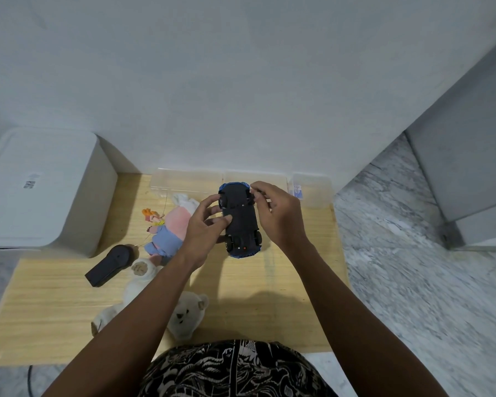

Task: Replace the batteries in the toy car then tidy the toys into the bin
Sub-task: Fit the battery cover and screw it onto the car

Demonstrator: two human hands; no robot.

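Now | 2 hands: left hand [205, 224], right hand [278, 213] grip 1 toy car [241, 222] | 3 plush toys | 1 remote [109, 265]

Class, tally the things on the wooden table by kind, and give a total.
Toy car, held underside up in both hands: 1
Black remote control: 1
Soft toys: 2, pink and blue plush, cream teddy bear
Small orange-haired figure: 1
Clear plastic containers: 2
Total: 7

Bare forearms, no sleeves or jewellery in sight — below them, a garment [235, 371] printed in black-and-cream swirling pattern.
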